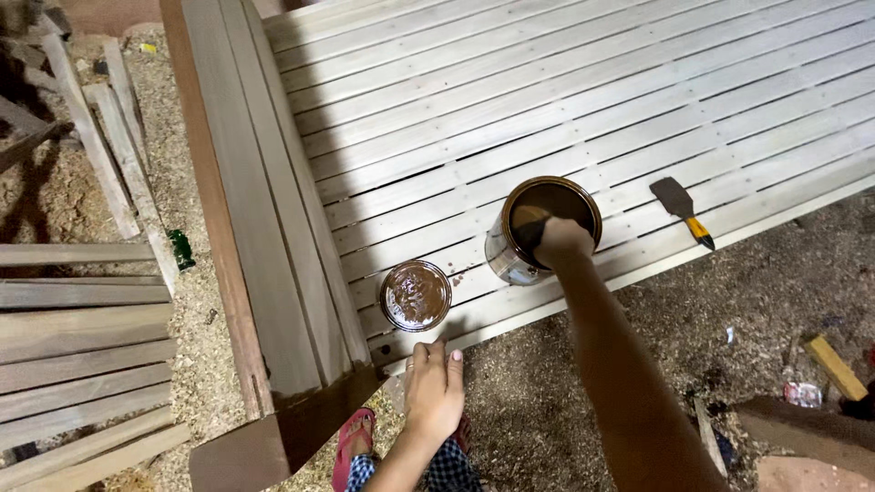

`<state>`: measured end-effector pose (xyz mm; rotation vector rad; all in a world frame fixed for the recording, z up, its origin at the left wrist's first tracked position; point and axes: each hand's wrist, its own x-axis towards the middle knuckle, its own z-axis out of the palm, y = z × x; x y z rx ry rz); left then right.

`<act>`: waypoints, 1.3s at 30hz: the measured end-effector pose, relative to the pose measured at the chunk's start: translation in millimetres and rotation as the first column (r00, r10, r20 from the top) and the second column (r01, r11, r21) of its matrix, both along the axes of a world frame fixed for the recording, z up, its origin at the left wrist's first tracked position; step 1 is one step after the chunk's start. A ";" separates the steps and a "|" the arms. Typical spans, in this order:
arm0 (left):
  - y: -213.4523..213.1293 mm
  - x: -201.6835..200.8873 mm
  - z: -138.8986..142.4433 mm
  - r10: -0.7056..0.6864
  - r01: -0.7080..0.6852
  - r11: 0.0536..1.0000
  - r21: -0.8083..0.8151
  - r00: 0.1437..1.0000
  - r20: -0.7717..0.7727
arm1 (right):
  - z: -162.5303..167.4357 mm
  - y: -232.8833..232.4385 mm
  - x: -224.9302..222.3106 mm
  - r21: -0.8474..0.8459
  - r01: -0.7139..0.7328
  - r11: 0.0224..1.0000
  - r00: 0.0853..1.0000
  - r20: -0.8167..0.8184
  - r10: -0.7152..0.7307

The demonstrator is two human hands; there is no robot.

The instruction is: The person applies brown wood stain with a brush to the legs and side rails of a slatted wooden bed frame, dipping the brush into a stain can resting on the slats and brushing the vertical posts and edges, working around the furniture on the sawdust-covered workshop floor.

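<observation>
Centre frame: right hand [561, 239] dipped into open round metal tin of brown stain [545, 228], grasp unclear; left hand [436, 387] loose, empty; slatted wooden frame [583, 100] mostly unstained, lower-left end panel [273, 437] brown.

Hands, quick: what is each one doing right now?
Left hand: open, fingers spread, holding nothing, near the can lid.
Right hand: closed, reaching into the open can; what it grips is hidden.
</observation>
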<state>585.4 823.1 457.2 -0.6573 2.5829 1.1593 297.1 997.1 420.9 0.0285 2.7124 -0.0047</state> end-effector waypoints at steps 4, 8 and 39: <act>3.8 -4.5 -4.2 0.024 -0.023 0.999 0.026 0.998 -0.053 | 0.0 26.7 1.4 -0.153 0.096 0.984 0.995 0.021 -0.094; 8.4 -8.5 -4.8 -0.007 0.007 1.000 0.004 0.998 -0.056 | -0.2 31.6 -10.0 -0.163 0.082 0.983 0.996 -0.002 -0.084; 18.5 -8.3 -14.9 0.009 -0.009 1.000 -0.002 0.999 -0.043 | -25.8 58.0 153.5 -0.968 0.180 0.174 0.763 0.026 -0.646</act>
